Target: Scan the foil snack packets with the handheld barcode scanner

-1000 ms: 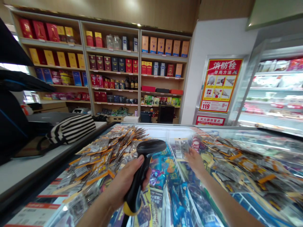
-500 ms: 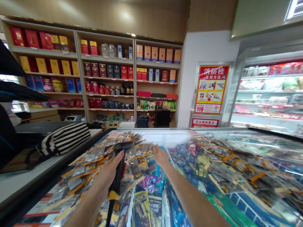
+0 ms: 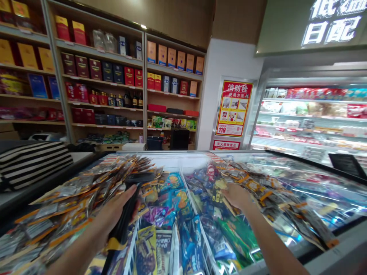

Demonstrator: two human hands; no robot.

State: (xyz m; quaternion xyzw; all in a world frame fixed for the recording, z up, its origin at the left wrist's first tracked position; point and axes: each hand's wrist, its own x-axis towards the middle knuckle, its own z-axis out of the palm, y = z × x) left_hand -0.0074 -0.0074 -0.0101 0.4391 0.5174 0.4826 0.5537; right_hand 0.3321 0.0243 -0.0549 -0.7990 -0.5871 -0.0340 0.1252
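Note:
My left hand (image 3: 124, 208) is wrapped round the upright black grip of a black-and-yellow handheld tool (image 3: 126, 221). The tool has a wide dark head (image 3: 140, 177) at the top and a yellow band low down; its exact kind is unclear. Beneath it lies a heap of clear-and-brown packets (image 3: 83, 194) with orange strips. My right hand (image 3: 236, 195), slightly blurred, is low over the right side of the chest freezer, by the edge of another heap of such packets (image 3: 266, 191). Its fingertips are hard to make out, so any grip is unclear. A yellow-and-black package (image 3: 218, 194) is close to its fingers.
Colourful frozen packs (image 3: 183, 198) fill white wire baskets (image 3: 190, 198) inside the freezer. A striped bag (image 3: 34, 164) rests on the counter at left. Shelves of boxes (image 3: 100, 70) and a red poster (image 3: 234, 109) stand behind, with a lit chiller (image 3: 312, 110) at right.
The view has turned right. My right hand has moved from the middle of the freezer to the right-hand heap. My left hand still holds the tool. More blue packs show at the centre.

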